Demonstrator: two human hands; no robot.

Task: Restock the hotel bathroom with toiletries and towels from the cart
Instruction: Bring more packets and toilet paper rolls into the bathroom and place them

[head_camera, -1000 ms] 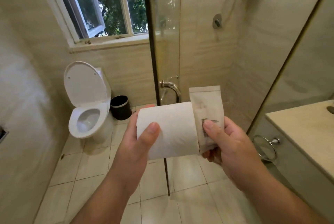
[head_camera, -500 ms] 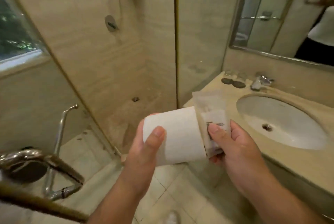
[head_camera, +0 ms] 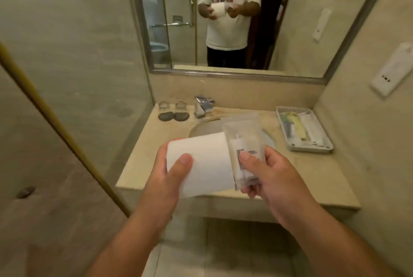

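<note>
Gripped round its side by the left hand, the toilet roll is held over the vanity counter; the clear toiletry packet is pinched against its end by the right hand. Both are judged light; the roll is easily crushed and the film is likely slippery, so a hold at the edges is favoured.

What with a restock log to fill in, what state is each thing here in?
Toilet paper roll: gripped by left hand.
Toiletry packet: pinched by right hand.
Tray: on counter, holding packets.
Glasses: empty, on counter.
Faucet: no water running.
</note>
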